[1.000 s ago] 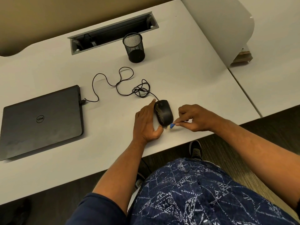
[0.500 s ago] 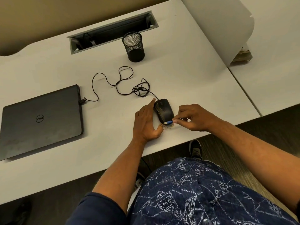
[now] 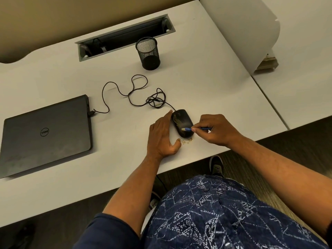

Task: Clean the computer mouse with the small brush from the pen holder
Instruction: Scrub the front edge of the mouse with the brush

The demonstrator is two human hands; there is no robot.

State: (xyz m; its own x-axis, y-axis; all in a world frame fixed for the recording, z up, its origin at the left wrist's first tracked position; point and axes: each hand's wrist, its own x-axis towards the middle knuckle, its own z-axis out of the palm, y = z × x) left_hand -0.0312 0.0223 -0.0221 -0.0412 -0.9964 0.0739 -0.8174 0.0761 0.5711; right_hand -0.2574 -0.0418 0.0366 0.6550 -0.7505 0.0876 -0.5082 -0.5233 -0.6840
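A black wired computer mouse lies on the white desk near its front edge, with pale dust streaks on its top. My left hand rests flat against the mouse's left side, fingers together, thumb near its rear. My right hand pinches a small blue-handled brush whose pale bristles touch the rear right of the mouse. Crumbs of debris lie on the desk just behind the mouse. The black mesh pen holder stands upright farther back and looks empty.
A closed black laptop lies at the left, joined to the mouse by a tangled black cable. A cable tray slot is cut into the desk's back. A white divider panel rises at the right.
The brush has moved from the desk surface behind the mouse up onto its rear top. The right hand shifted slightly away from me. The left hand has stayed beside the mouse.
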